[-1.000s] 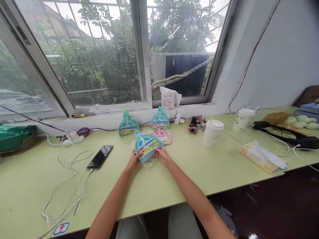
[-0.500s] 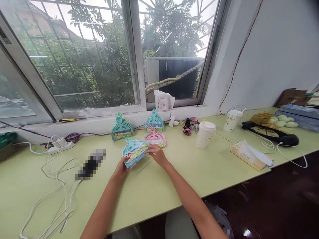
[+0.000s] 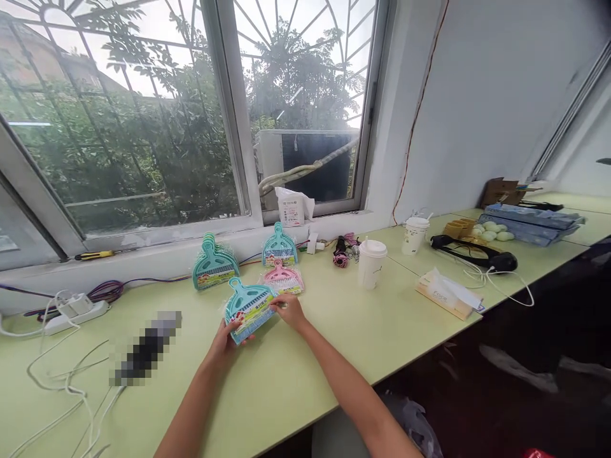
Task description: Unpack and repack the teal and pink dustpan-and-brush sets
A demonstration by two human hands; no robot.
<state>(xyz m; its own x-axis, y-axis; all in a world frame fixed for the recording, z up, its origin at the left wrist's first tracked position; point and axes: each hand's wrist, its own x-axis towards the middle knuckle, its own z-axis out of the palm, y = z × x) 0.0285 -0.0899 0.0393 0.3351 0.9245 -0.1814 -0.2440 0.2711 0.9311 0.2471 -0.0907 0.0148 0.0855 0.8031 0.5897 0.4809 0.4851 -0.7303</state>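
Observation:
A light-blue toy-size dustpan and brush set in clear wrapping, with a printed label across it, is held tilted above the table. My left hand grips its lower left side, thumb on the front and fingers behind. At the right edge, my right hand pinches the set's wrapping by the end of the label. Just beyond stand a stack of teal dustpan sets and another teal dustpan set, both leaning near the sill. A pink dustpan set lies in front of the latter.
Two lidded paper cups stand right of the sets, with a tissue pack and black headset-like device farther right. A power strip and white cables lie left. A yellow screwdriver rests on the sill.
The view has swung to the right. The held set is tipped so its label faces me more fully, and my right fingers have shifted to a pinch at its right edge.

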